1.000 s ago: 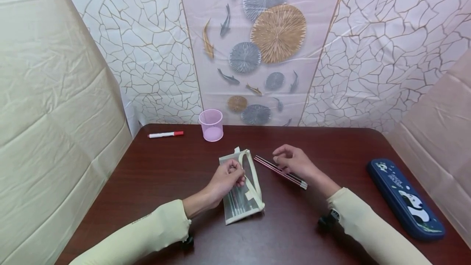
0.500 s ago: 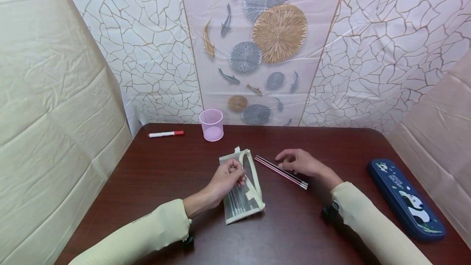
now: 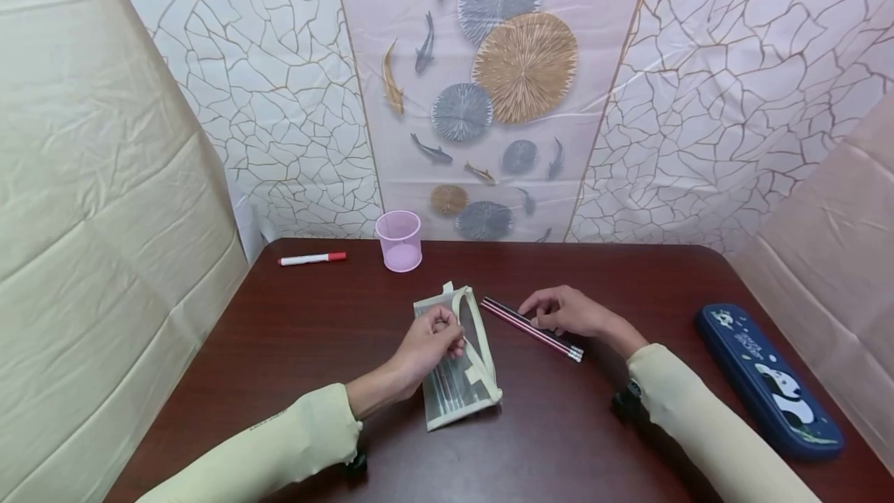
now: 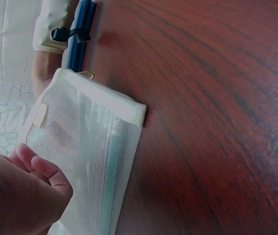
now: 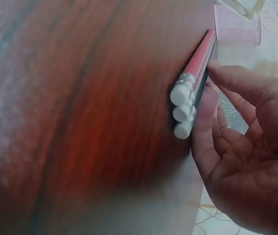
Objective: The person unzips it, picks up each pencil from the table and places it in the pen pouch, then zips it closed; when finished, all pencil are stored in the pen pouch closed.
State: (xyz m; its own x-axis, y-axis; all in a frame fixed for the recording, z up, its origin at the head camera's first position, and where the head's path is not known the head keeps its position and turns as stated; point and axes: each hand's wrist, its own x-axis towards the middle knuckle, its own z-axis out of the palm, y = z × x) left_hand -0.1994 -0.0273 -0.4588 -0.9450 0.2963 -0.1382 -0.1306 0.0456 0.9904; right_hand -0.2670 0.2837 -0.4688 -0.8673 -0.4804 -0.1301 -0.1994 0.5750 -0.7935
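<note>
A pale mesh zip pencil pouch (image 3: 447,394) lies in the middle of the table, its zipped side gaping. My left hand (image 3: 431,340) pinches the pouch's upper edge between thumb and curled fingers. Thin long items show faintly through the mesh in the left wrist view. Right of the pouch lie three pencils (image 3: 513,318) side by side, red-striped and black, their white erasers (image 5: 180,94) toward me. My right hand (image 3: 573,312) is beside the black pencil (image 5: 203,81), thumb and forefinger half bent and touching its side; no firm grip shows.
Behind the pouch stands a pink mesh pen cup (image 3: 400,243). A white marker with a red cap (image 3: 312,258) lies at the back left. At the right edge is a dark blue panda pencil case (image 3: 768,383). Patterned cloth hangs behind the table.
My right hand has shifted right and lowered until its fingertips meet the pencils. The left hand keeps its pinch on the pouch, and the head view has tilted slightly.
</note>
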